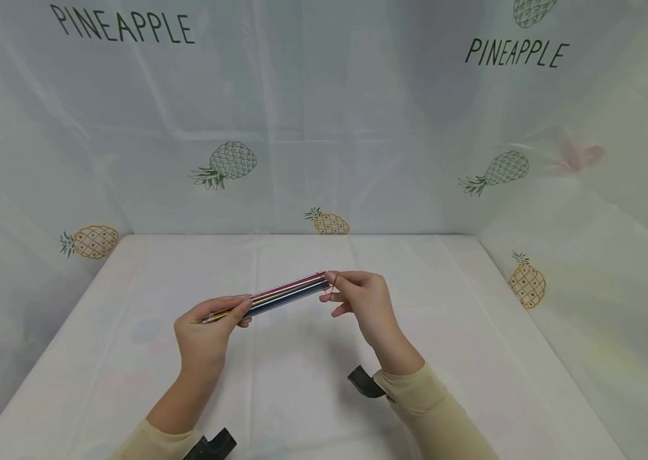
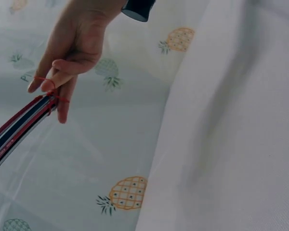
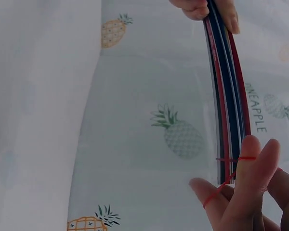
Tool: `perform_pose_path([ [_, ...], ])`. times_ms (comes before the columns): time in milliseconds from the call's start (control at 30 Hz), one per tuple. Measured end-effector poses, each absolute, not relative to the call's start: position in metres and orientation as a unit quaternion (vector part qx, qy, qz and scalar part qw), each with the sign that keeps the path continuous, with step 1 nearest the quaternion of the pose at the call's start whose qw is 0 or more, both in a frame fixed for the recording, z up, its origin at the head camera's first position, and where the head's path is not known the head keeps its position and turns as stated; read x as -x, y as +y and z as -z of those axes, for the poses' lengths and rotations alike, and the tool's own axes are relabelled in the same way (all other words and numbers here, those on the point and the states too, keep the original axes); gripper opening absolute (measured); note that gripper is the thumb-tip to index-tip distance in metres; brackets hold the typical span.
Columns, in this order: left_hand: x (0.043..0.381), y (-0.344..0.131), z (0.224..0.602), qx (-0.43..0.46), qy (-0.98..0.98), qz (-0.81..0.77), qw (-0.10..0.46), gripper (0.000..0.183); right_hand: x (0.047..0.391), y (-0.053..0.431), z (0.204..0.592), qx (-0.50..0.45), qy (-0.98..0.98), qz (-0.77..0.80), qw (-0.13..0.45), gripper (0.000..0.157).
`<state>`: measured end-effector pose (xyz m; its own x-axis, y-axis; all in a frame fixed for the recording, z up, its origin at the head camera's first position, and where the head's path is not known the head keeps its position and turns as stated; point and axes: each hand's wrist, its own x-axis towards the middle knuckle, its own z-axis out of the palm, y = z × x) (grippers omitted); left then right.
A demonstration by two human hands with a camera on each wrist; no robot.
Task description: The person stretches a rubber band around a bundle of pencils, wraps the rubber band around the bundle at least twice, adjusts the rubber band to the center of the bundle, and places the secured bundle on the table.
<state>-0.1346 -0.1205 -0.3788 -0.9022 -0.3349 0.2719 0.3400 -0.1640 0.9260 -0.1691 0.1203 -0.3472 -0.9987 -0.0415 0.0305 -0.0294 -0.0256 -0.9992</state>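
A bundle of slim pencils (image 1: pixel 286 296) in red, dark blue and silver slants above the table, its right end higher. My left hand (image 1: pixel 209 329) grips the bundle near its lower left end, thumb on the near side. At the other end is my right hand (image 1: pixel 367 306), with a thin red rubber band (image 3: pixel 225 190) stretched over its fingers. Part of the band crosses the pencils close to their flat ends, as the right wrist view shows. In the left wrist view the band (image 2: pixel 50 103) also loops round the pencil ends, right at the right hand's fingertips (image 2: pixel 62 115).
A white cloth covers the table (image 1: pixel 301 396). Behind it and along the sides hang pale curtains (image 1: pixel 324 96) printed with pineapples and lettering. Dark wrist-camera mounts (image 1: pixel 365 382) sit by the cream sleeves (image 1: pixel 433 409).
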Motion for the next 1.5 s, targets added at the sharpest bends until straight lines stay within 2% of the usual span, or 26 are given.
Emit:
perform_pose_path([
  [367,0.137,-0.124,0.371,0.006,-0.634,0.752,0.182,0.015,0.172,0.127,0.346,0.065,0.7,0.71,0.035,0.027],
  [633,0.136,-0.126,0.37,0.026,-0.624,0.764,0.161,0.018,0.168,0.133,0.345,0.075,0.681,0.725,0.064,0.014],
  [833,0.134,-0.124,0.37,0.041,-0.607,0.775,0.17,0.018,0.165,0.131,0.342,0.08,0.669,0.737,0.046,0.01],
  [1033,0.134,-0.125,0.369,0.055,-0.599,0.778,0.181,0.017,0.165,0.131,0.342,0.106,0.656,0.746,0.037,0.015],
  [1233,0.133,-0.126,0.366,0.036,-0.628,0.757,0.176,0.019,0.167,0.138,0.344,0.162,0.646,0.744,0.043,0.013],
  [1500,0.13,-0.131,0.365,-0.005,-0.698,0.688,0.201,0.026,0.164,0.144,0.342,0.193,0.663,0.722,0.054,0.013],
])
